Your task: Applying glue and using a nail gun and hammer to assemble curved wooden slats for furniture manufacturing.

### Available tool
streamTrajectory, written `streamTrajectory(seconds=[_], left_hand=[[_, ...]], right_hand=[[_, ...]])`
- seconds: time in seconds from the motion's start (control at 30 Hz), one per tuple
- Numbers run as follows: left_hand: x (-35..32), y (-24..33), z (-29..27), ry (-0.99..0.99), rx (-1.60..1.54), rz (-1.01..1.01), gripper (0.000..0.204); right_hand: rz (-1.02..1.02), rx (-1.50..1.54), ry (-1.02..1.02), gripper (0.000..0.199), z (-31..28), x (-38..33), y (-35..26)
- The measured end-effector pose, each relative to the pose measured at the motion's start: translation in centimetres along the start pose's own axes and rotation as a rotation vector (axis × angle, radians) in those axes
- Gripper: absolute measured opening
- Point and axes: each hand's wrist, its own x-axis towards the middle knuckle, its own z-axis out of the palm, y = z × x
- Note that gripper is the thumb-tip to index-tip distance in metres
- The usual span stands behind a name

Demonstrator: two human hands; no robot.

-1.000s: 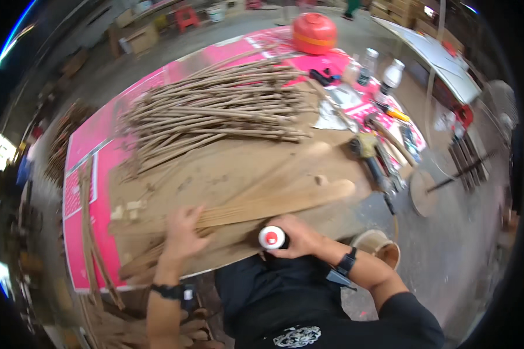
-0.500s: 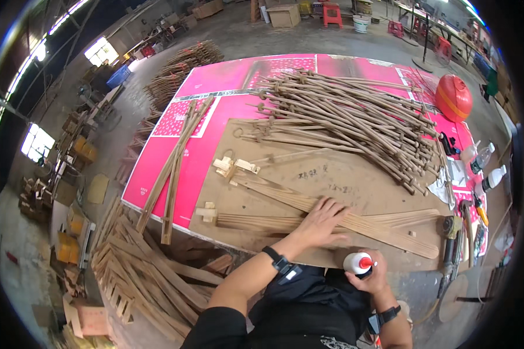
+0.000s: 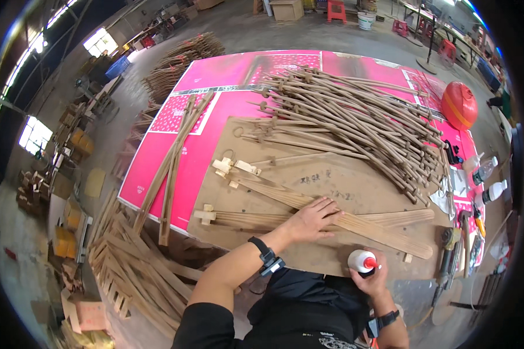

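Workshop floor, left hand (image 3: 312,219) on wooden slats (image 3: 332,216), right hand (image 3: 371,279) half-hiding glue bottle (image 3: 362,262)

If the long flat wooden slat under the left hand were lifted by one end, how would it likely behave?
The long flat wooden slat looks thin and narrow, so it would probably feel light and flex or droop slightly at the far end. Lying flat on the brown board, it should slide rather than roll when pushed. The left hand presses it flat.

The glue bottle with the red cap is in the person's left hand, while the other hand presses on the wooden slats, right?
Not quite: the glue bottle is in the right hand. The left hand presses on the wooden slats, as the head view shows.
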Motion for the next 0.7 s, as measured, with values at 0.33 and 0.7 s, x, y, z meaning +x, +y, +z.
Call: streamTrajectory(seconds=[0.33, 0.7], left_hand=[[3.5, 1.5, -5.0, -0.098, 0.031, -0.066, 0.064], [22.7, -14.5, -8.4, 0.220, 0.286, -0.205, 0.039]], right_hand=[[-0.029, -0.102, -0.050, 0.066, -2.8, 1.6, 0.2], [0.029, -0.152, -0.045, 0.069, -3.1, 1.5, 1.3]])
